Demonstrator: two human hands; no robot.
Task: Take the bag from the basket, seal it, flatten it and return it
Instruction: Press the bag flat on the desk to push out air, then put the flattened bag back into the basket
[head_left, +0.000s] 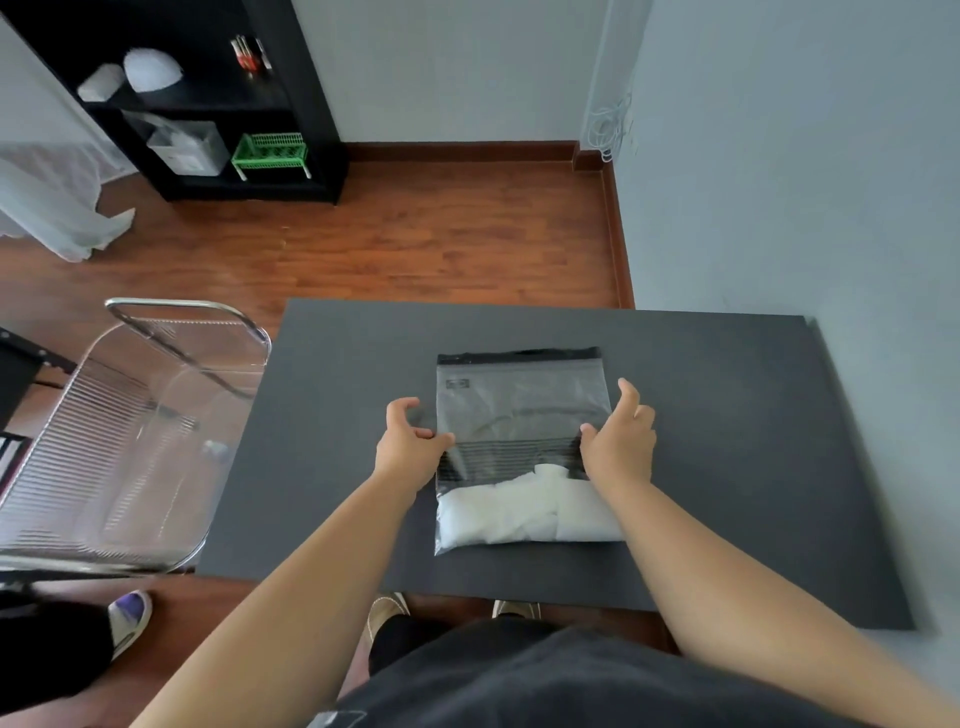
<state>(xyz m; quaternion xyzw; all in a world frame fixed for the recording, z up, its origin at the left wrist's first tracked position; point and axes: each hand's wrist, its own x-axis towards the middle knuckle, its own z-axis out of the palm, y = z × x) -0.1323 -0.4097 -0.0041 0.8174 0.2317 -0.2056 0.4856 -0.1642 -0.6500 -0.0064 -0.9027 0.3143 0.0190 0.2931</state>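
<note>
A clear zip bag (519, 410) with white folded cloth in its near end lies flat on the dark table (727, 415), its black zip strip at the far end. My left hand (408, 441) pinches the bag's left edge at mid-height with curled fingers. My right hand (621, 441) grips the right edge at the same height, thumb raised. The wire basket (135, 431) stands off the table's left side, with what looks like clear plastic inside.
The table's right side runs close to a grey wall (805, 182). A black shelf unit (208, 104) with a green crate stands across the wooden floor. Another person's foot (130, 616) shows at bottom left, below the basket.
</note>
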